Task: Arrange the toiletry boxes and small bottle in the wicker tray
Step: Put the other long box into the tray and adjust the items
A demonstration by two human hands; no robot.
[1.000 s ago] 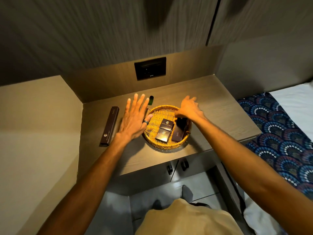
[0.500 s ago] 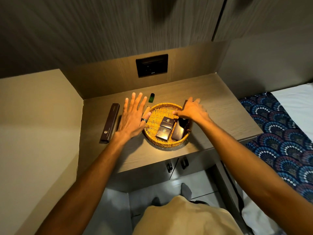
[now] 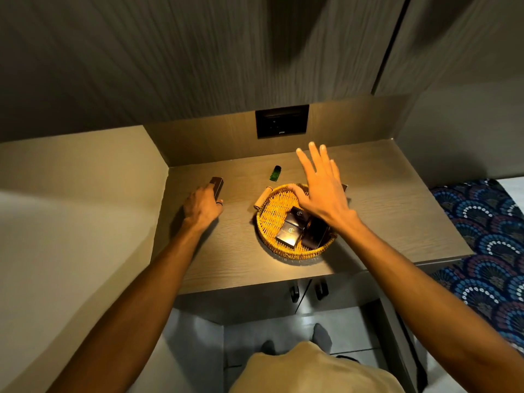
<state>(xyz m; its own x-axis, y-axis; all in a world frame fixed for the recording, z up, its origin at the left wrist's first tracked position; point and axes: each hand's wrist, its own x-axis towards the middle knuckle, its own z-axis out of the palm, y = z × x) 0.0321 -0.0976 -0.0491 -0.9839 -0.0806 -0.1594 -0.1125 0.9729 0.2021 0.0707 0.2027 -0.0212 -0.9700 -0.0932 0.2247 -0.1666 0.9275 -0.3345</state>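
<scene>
A round wicker tray sits on the wooden desk. Inside it lie two small dark boxes and a taller dark box. My right hand hovers over the tray's far right side, fingers spread, thumb near the far rim. A small green bottle lies on the desk behind the tray. A tan tube rests against the tray's left rim. My left hand curls over a long dark box at the desk's left; only its far end shows.
A black socket panel is set in the back wall. A beige side wall borders the desk on the left. Two drawer handles hang under the desk's front edge. A bed with a patterned cover lies at the right.
My left hand moved left from beside the tray onto the long dark box and curled over it. My right hand lifted off the tray's right side and spread its fingers.
</scene>
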